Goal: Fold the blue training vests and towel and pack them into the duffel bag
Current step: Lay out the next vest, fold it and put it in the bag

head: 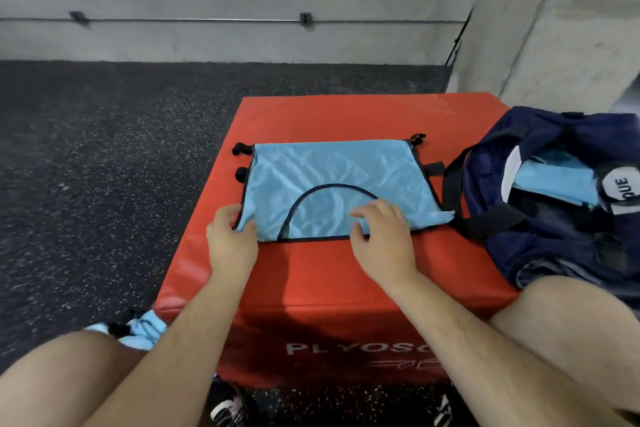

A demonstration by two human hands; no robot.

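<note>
A light blue training vest with black trim lies flat, folded in half, on the red foam box. My left hand pinches the vest's near left corner. My right hand rests with curled fingers on the vest's near right part; whether it grips the cloth is unclear. The navy duffel bag stands open at the right of the box, with folded light blue cloth inside it. Another light blue vest lies bunched on my left thigh.
The box stands on dark speckled rubber floor. A grey wall with a thin pipe runs behind, and a concrete pillar rises at the right. My bare knees and shoes frame the box's near side.
</note>
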